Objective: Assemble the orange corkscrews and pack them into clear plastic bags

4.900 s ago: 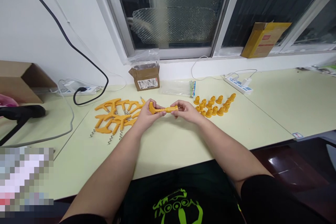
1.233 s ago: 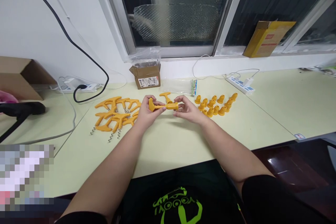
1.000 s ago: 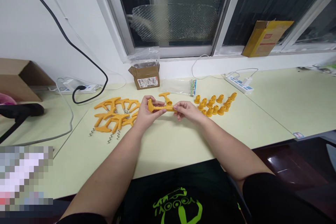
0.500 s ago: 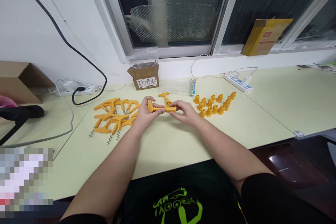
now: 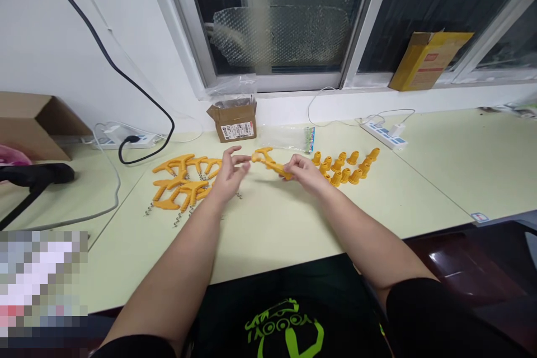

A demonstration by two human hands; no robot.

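My right hand pinches the sleeve end of a yellow T-handled corkscrew, held tilted above the table. Its metal screw is hidden inside the ribbed sleeve. My left hand is just left of the handle, fingers apart and holding nothing. Directly behind the held piece lies another yellow T-handled corkscrew, partly covered by it. To the left, several corkscrews lie in a loose group, some with bare spiral screws showing. Right of my right hand stand several yellow sleeves in loose rows.
A small open cardboard box and a clear plastic bag lie along the wall. Power strips with cables sit at the back. A black stand arm reaches in at left. A yellow carton leans on the window.
My left hand has let go of the corkscrew handle and spread its fingers. The corkscrew now tilts, its sleeve end lower, in my right hand. The view has shifted slightly.
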